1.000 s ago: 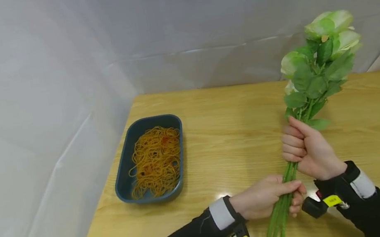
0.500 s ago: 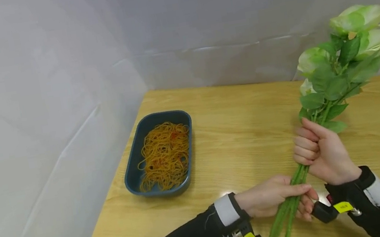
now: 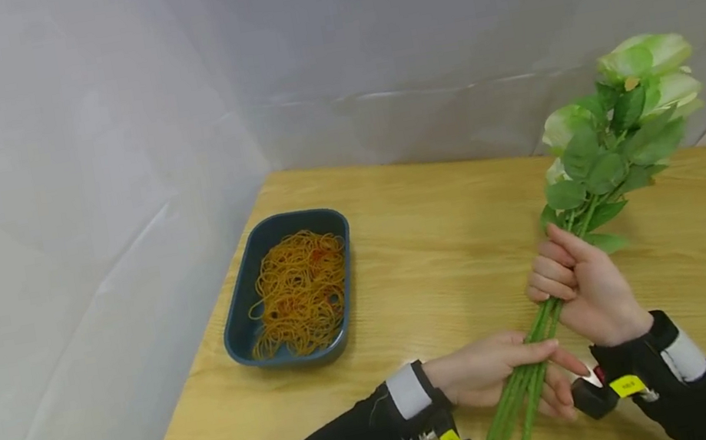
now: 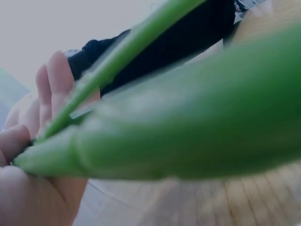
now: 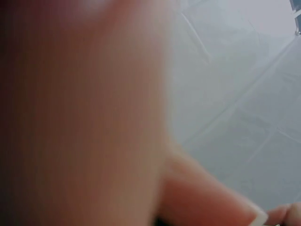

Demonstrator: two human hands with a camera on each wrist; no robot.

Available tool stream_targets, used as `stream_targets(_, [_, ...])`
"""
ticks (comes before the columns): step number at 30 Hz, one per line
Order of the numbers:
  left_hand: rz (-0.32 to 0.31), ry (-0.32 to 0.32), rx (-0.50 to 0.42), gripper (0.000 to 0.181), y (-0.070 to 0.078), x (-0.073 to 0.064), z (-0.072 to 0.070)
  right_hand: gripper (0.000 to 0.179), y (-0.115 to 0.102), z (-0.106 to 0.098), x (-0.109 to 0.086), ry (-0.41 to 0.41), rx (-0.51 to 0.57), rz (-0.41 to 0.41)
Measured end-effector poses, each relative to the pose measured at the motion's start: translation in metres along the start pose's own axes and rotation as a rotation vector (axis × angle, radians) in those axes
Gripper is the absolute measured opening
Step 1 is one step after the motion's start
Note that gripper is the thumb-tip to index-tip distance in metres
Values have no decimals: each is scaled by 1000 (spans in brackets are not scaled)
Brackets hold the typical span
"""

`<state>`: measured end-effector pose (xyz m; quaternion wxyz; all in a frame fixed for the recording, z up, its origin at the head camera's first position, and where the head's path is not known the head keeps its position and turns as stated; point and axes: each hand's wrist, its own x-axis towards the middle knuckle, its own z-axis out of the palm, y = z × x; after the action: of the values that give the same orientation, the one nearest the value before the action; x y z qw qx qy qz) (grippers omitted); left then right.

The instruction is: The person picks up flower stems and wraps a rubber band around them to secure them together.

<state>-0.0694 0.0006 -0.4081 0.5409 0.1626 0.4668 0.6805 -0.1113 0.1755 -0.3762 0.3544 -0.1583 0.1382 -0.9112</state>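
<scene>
A bunch of white-green roses (image 3: 601, 155) leans up to the right over the table, its blooms at the top and bare stems at the bottom. My right hand (image 3: 592, 289) grips the stems just below the leaves, fingers curled round them. Lower down, my left hand (image 3: 483, 369) pinches the stems under its thumb, with the index finger stretched out behind them. The left wrist view has the thick green stems (image 4: 188, 117) close up, running from the left hand's fingers (image 4: 59, 80). Blurred skin of the right hand (image 5: 84, 117) fills much of the right wrist view; no flowers show there.
A dark blue tub (image 3: 242, 332) of tangled tan rubber bands (image 3: 302, 291), with a few red ones among them, stands on the wooden table (image 3: 413, 241) at the left. Pale sheeting (image 3: 380, 130) hangs behind the table and along its left side.
The left hand's fingers have loosened behind the stems, and its index finger now points outward. The right hand keeps its grip. The head view shifted slightly, then partly back.
</scene>
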Motion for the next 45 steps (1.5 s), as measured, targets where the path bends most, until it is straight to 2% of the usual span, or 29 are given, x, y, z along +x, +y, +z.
stream_targets(4, [24, 3, 2, 58, -2, -3, -1, 49, 2, 2, 5, -4, -55, 20])
stream_targets(10, [56, -3, -5, 59, -2, -5, 1, 49, 4, 3, 8, 7, -84, 23])
stream_targets(16, [61, -24, -49, 61, -2, -9, 0, 47, 7, 4, 14, -4, -82, 26])
stream_targets(20, [64, -17, -33, 61, -2, -10, -2, 47, 7, 3, 19, -20, -92, 33])
stream_targets(24, [37, 25, 14, 57, 1, -10, -3, 47, 6, 2, 20, -4, -154, 14])
stream_targets(27, [3, 97, 50, 52, 4, -9, -2, 47, 4, 1, 18, 24, -205, -5])
stream_targets(29, [-10, 153, 81, 48, 6, -11, 0, 46, 1, 0, 17, 34, -205, -6])
stream_targets(32, [-3, 213, 143, 44, 9, -20, 2, 46, -3, -1, 16, 28, -149, 14])
stream_targets(34, [16, 237, 252, 42, 15, -30, 3, 47, -5, -2, 13, 22, -104, 22])
stream_targets(36, [45, 278, 417, 41, 24, -47, 2, 47, -6, -2, 11, 12, -64, 24])
stream_targets(39, [85, 404, 710, 40, 49, -85, -2, 47, -8, -3, 8, -6, -11, 16])
stream_targets(40, [97, 460, 806, 40, 59, -100, -4, 47, -8, -3, 8, -9, 6, 12])
stream_targets(42, [110, 613, 995, 38, 79, -132, -13, 47, -10, -2, 7, -10, 37, -1])
stream_targets(44, [103, 800, 1172, 33, 98, -161, -26, 48, -13, -2, 7, -4, 71, -13])
stream_targets(45, [75, 906, 1262, 29, 105, -173, -34, 47, -15, -2, 8, -1, 85, -22])
